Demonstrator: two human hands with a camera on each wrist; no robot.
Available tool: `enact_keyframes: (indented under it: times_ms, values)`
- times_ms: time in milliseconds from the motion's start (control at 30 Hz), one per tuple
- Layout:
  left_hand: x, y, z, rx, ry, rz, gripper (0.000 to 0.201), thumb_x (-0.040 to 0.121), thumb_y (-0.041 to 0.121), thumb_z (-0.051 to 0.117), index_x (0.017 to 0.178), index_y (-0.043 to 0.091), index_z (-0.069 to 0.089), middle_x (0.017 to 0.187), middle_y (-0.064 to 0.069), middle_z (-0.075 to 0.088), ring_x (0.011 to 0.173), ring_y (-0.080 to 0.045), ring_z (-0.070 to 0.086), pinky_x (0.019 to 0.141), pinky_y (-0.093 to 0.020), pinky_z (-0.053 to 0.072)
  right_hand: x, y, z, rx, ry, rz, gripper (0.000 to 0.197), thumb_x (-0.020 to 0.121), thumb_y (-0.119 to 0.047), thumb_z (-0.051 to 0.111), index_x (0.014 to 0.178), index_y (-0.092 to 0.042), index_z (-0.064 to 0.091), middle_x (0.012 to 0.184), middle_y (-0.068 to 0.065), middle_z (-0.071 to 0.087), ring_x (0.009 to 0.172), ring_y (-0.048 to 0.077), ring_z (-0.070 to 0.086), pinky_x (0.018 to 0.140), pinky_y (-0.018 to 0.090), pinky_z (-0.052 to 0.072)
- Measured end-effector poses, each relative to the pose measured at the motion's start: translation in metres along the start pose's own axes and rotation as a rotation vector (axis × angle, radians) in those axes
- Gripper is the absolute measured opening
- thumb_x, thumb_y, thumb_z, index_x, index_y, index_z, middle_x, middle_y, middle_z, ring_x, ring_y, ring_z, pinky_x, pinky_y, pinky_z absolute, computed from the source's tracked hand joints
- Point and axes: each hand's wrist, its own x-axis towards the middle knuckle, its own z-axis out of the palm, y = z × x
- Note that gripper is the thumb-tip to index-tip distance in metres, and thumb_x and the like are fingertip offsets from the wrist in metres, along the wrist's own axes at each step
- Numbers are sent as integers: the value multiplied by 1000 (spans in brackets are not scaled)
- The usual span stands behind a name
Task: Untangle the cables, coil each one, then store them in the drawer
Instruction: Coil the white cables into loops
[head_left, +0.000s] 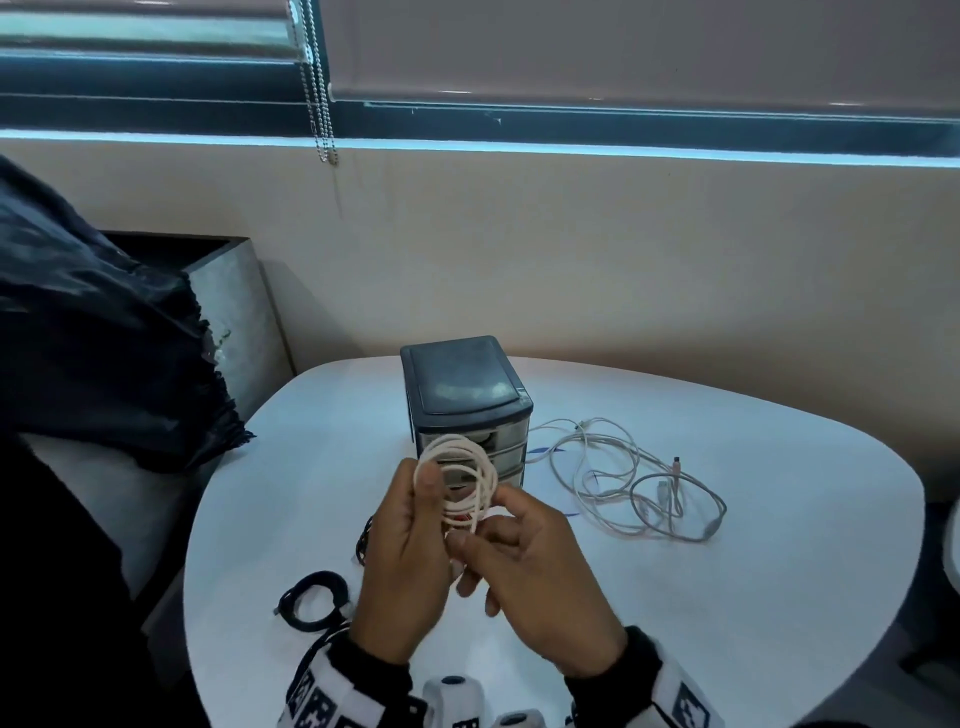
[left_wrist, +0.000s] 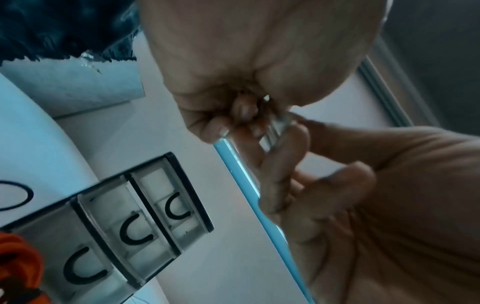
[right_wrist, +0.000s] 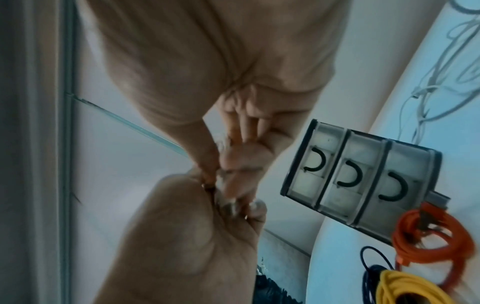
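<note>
A white cable coil (head_left: 462, 475) is held up in front of the small drawer unit (head_left: 465, 395). My left hand (head_left: 410, 535) grips its left side, thumb over the loops. My right hand (head_left: 519, 551) pinches the coil's lower part, fingers curled round the strands. The drawer unit (left_wrist: 135, 222) (right_wrist: 363, 179) has three translucent drawers, all closed. A tangle of white and grey cables (head_left: 628, 478) lies on the table to its right. An orange coil (right_wrist: 431, 236), a yellow coil (right_wrist: 405, 288) and a dark blue cable (right_wrist: 369, 273) lie in front of the unit.
The white rounded table (head_left: 727, 597) carries everything. A coiled black cable (head_left: 311, 597) lies at its left front. A dark cloth (head_left: 104, 338) drapes over a grey box at the left. A wall and a window blind stand behind.
</note>
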Motion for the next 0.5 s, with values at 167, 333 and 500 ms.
enact_keyframes:
  times_ms: [167, 333, 500]
  values:
    - [1, -16, -10, -12, -167, -97, 26, 94, 38, 53, 99, 21, 73, 93, 1, 75, 85, -14, 67, 74, -21, 53, 2, 11, -10, 9, 189, -84, 9, 93, -11, 65, 87, -13, 71, 60, -5, 65, 51, 7, 55, 46, 14, 40]
    - [2, -15, -25, -104, -183, -177, 28, 84, 25, 68, 103, 5, 72, 84, -7, 75, 70, -13, 65, 61, -23, 52, 1, 17, -19, -64, 100, -43, 10, 93, -11, 65, 85, -6, 70, 56, -3, 61, 44, 7, 52, 45, 15, 38]
    - [5, -20, -29, -60, -32, -277, 10, 84, 17, 73, 89, 11, 80, 69, -7, 72, 56, -14, 58, 51, -24, 51, 3, 23, -19, -214, 133, -74, 7, 89, -14, 70, 86, -19, 75, 69, -3, 71, 56, 12, 61, 56, 21, 48]
